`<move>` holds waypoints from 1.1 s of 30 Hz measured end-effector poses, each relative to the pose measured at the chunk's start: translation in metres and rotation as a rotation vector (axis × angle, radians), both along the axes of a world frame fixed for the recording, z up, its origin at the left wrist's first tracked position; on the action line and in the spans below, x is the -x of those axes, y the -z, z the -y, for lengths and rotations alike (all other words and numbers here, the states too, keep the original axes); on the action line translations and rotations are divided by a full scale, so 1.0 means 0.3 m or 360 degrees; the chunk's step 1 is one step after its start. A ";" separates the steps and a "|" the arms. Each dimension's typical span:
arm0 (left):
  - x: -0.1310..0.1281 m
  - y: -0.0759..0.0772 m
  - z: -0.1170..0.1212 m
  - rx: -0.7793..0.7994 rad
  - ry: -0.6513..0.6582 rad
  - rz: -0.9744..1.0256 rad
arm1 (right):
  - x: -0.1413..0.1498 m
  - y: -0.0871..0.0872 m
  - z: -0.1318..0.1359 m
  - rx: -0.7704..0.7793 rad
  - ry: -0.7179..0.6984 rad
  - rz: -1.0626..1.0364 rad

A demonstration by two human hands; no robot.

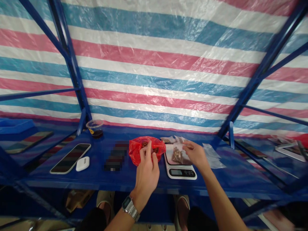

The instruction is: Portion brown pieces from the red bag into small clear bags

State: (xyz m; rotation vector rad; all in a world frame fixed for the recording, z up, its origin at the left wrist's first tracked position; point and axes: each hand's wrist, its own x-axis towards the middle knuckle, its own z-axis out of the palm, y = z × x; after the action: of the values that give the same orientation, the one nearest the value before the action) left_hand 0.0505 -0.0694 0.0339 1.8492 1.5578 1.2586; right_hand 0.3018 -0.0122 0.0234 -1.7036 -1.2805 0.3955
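My left hand is over the mouth of a red plastic bag, its fingers apart and pointing down at small brown pieces inside. Nothing shows between the fingers, though their tips are partly hidden. With thumb and fingers pinched, my right hand grips the upper edge of a small clear plastic bag. Brown bits fill the lower part of that bag, which rests on the plate of a white digital scale. The scale's readout is too small to make out.
Filled small bags lie behind the scale, and flat clear bags lie to its right. Leftward on the blue shelf are a blurred dark object, a white case, a phone and a plastic cup. Blue posts flank the shelf.
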 end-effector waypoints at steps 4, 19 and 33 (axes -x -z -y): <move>-0.008 0.006 0.004 -0.0002 0.0004 -0.0051 | -0.025 0.020 0.002 -0.0034 0.0096 0.0329; -0.019 0.042 0.005 -0.0066 0.0161 -0.0216 | -0.076 0.030 0.018 -0.0094 0.0264 0.0354; -0.024 0.044 0.008 -0.0030 0.0140 -0.0324 | -0.077 0.057 0.016 -0.0033 0.0238 0.0474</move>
State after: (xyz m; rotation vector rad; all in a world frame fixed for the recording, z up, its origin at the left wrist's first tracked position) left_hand 0.0576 -0.0718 0.0206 2.0892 1.5507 1.0786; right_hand 0.3250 -0.0170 0.0063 -1.8764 -1.3491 0.0403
